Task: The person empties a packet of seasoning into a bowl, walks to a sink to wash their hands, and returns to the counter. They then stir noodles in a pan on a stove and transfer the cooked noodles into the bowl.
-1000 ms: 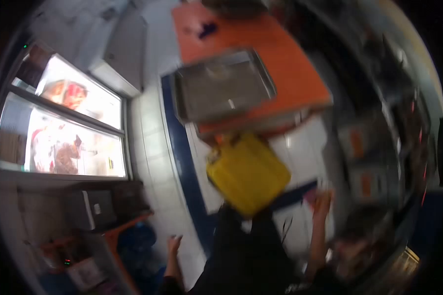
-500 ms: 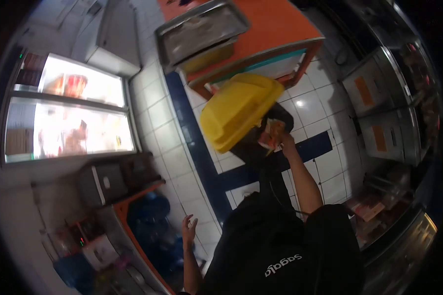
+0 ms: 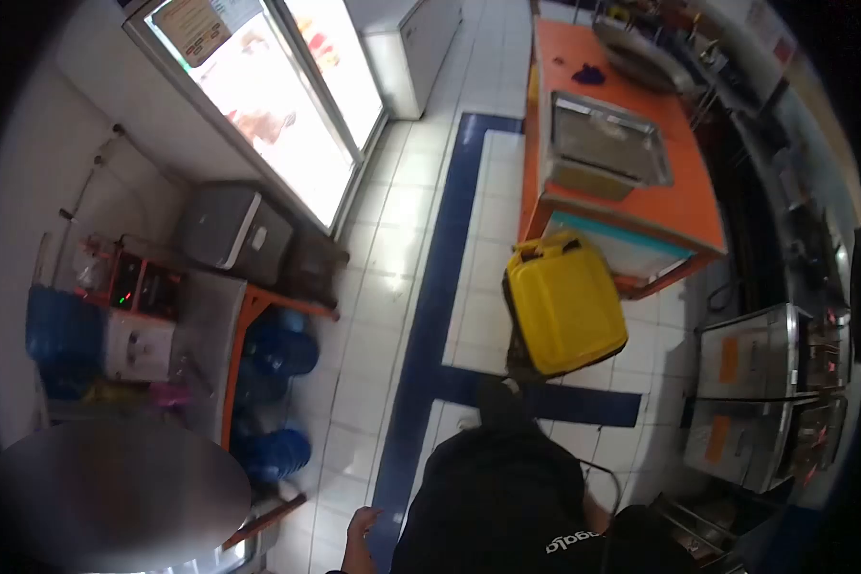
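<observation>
Left hand [image 3: 361, 526] hangs low beside the torso [image 3: 497, 497]; right forearm [image 3: 597, 515] shows partly, its hand hidden

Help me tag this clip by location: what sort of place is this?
Probably a commercial kitchen or food shop, going by the lit glass-door fridge, the metal tray and the yellow-lidded bin.

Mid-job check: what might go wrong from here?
The person's leg is close to the yellow bin, so a short step forward might bump it or cause a stumble.

The tray sits near the edge of the orange table; a knock there could shift it or tip it off.

The floor tiles look glossy, so a slip is possible, though I can't tell whether they're wet.
</observation>
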{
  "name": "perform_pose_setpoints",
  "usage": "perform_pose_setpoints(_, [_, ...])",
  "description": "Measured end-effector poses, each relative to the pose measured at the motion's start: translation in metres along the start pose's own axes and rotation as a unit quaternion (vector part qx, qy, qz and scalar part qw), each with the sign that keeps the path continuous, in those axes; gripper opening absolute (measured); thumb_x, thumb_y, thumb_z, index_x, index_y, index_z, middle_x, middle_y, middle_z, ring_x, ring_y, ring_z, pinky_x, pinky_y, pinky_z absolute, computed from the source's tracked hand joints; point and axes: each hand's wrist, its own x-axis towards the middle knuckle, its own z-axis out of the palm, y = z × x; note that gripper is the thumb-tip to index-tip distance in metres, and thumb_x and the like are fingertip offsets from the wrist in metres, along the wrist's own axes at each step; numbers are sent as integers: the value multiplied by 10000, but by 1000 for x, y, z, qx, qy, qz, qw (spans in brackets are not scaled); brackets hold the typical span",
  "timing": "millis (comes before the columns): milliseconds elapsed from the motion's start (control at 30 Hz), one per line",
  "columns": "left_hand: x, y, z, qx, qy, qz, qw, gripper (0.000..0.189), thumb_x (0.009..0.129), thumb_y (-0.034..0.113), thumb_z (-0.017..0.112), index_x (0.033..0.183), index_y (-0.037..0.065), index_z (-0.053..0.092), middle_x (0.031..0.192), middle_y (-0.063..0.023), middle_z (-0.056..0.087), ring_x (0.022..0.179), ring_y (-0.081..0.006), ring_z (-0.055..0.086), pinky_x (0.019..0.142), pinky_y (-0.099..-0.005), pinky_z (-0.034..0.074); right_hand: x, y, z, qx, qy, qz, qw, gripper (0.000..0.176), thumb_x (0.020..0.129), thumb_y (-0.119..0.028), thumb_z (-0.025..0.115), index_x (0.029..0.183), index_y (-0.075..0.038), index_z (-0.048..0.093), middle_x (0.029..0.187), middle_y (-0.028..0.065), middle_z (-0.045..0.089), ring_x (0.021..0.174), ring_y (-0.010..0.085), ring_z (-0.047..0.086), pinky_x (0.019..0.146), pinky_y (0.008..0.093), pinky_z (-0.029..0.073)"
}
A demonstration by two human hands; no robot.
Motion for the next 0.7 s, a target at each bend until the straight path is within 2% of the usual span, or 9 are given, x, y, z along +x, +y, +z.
perform_pose_setpoints(67, [38, 64, 2, -35, 43, 125, 991, 491, 757, 368, 735, 1052, -7, 620, 741, -84, 639, 673, -185, 595, 646, -308, 490, -47, -21, -23, 31, -49, 59, 997, 407, 810, -364, 618, 978, 6, 616, 815, 152, 628, 700, 257, 622, 595, 398, 490])
perform_pose_setpoints(167, [84, 203, 11, -55, 29, 314, 947, 536, 784, 339, 725, 1116, -55, 578, 872, -149, 674, 812, -246, 646, 742, -340, 508, -49, -72, -45, 37, -69, 68, 995, 396, 805, -359, 612, 954, 9, 624, 855, 181, 630, 763, 274, 623, 654, 412, 487])
perform_pose_setpoints(333, [51, 465, -8, 136, 19, 541, 830, 549, 822, 373, 683, 1179, -27, 566, 1081, -198, 638, 1009, -285, 623, 847, -365, 493, 81, -196, -84, 3, 19, -9, 1000, 382, 797, -349, 603, 913, 13, 639, 921, 230, 634, 868, 301, 624, 751, 437, 482])
perform_pose_setpoints(400, [23, 550, -42, 131, -25, 526, 840, 521, 805, 335, 693, 1153, -35, 578, 1100, -211, 629, 1044, -301, 607, 874, -372, 481, 155, -255, -125, 154, -75, 158, 972, 526, 788, -380, 663, 1102, 36, 590, 908, 144, 662, 719, 236, 664, 621, 370, 528])
perform_pose_setpoints(433, [9, 589, -57, 109, -54, 512, 850, 493, 787, 297, 703, 1127, -43, 589, 1119, -225, 620, 1079, -317, 590, 900, -380, 468, 185, -278, -133, 157, -64, 158, 973, 526, 788, -380, 663, 1102, 36, 590, 908, 144, 662, 719, 236, 664, 621, 370, 528])
perform_pose_setpoints(500, [8, 645, -98, 110, -2, 518, 848, 488, 787, 283, 703, 1144, -29, 586, 1145, -222, 607, 1086, -308, 584, 873, -374, 482, 253, -327, -148, 143, 103, 58, 983, 485, 787, -336, 674, 1114, 16, 611, 916, 148, 676, 727, 226, 664, 673, 373, 526])
perform_pose_setpoints(567, [49, 670, -140, 38, 100, 471, 876, 518, 783, 294, 718, 1169, -16, 567, 1160, -212, 598, 1039, -286, 600, 807, -357, 508, 294, -427, -208, 143, 40, 68, 987, 473, 786, -330, 680, 1113, 7, 620, 907, 148, 679, 712, 222, 661, 675, 365, 524])
perform_pose_setpoints(667, [64, 686, -210, -62, 34, 310, 948, 784, 810, 346, 700, 1419, 102, 270, 1240, -164, 523, 973, -291, 595, 724, -479, 524, 370, -540, -252, 125, -6, 6, 992, 465, 785, -338, 689, 1115, -14, 636, 905, 144, 684, 735, 221, 660, 697, 352, 522])
perform_pose_setpoints(700, [62, 685, -231, -91, 44, 288, 952, 791, 806, 321, 703, 1399, 48, 257, 1207, -185, 541, 934, -291, 601, 669, -449, 526, 404, -563, -253, 103, 10, -54, 993, 469, 784, -353, 692, 1117, -26, 643, 914, 141, 685, 772, 225, 662, 716, 347, 520])
